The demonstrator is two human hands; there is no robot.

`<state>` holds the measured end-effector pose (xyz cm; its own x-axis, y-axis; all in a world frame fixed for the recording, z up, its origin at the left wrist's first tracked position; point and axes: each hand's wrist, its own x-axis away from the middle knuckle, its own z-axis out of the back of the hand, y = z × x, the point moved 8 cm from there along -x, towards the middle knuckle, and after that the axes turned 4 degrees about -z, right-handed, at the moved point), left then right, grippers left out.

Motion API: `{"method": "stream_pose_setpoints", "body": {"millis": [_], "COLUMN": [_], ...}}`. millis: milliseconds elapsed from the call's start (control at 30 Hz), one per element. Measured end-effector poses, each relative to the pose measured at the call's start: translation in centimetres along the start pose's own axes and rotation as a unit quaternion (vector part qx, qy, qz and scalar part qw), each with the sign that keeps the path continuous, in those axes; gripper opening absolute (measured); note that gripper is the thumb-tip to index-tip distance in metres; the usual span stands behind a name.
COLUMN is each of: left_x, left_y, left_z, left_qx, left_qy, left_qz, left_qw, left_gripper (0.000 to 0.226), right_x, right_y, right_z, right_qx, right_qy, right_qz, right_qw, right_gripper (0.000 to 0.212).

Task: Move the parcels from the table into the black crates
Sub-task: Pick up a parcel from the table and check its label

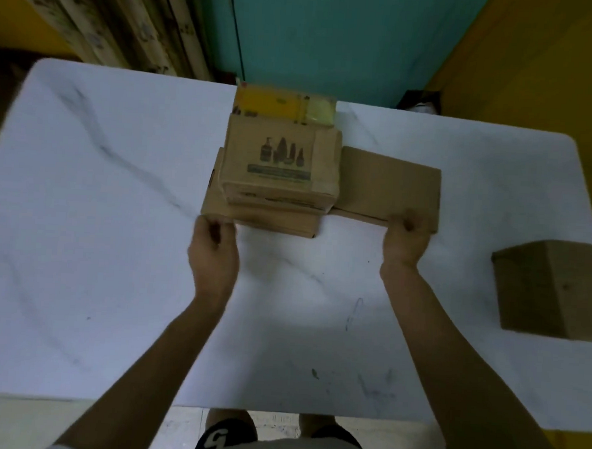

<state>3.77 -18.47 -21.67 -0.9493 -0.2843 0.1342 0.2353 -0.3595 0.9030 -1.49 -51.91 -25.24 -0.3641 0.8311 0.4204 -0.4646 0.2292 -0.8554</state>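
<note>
Item: parcels, central group, on white marbled table [115, 249].
- Wide flat carton [270, 221], lowest of the stack, near side of the group.
- Printed carton [277, 158] with a bottle motif, resting on top of the wide flat carton.
- Yellow parcel [276, 106], just beyond the printed carton, at the table's far edge.
- Thin flat carton [392, 184], right of the stack and touching it; whether it runs under the stack cannot be told.

Item: plain brown box [552, 289], well apart, at the right edge of the table.

Hands: left hand [214, 251] has its fingers curled on the near-left corner of the wide flat carton, gripping it. Right hand [407, 242] grips the near edge of the thin flat carton, thumb on top.

Step in hand, as judged: taking hold of the central group to lift it; every parcel is on the table.

Crates: no black crate is in view.

Next move calls for: an even lift on both sides so the printed carton does not slide off, then a turn toward wherever the crates stand.
</note>
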Motion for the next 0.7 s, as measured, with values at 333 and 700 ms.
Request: {"method": "stream_pose_setpoints", "body": {"millis": [333, 700], "left_x": [8.9, 10.9], "left_y": [3.5, 3.4], "left_z": [-17.8, -13.8], "left_qx": [-0.064, -0.189], "left_qy": [-0.326, -0.348], "left_qz": [-0.042, -0.053], "left_qw": [0.942, 0.917], "left_gripper": [0.062, 0.092], "right_x": [-9.2, 1.7], "right_y": [1.6, -0.4], "right_z": [2.3, 13.1], "right_qx": [0.320, 0.106], "right_qy": [-0.057, -0.109], "right_qz": [0.041, 0.028], "right_qw": [0.945, 0.988], "right_gripper": [0.097, 0.036]}}
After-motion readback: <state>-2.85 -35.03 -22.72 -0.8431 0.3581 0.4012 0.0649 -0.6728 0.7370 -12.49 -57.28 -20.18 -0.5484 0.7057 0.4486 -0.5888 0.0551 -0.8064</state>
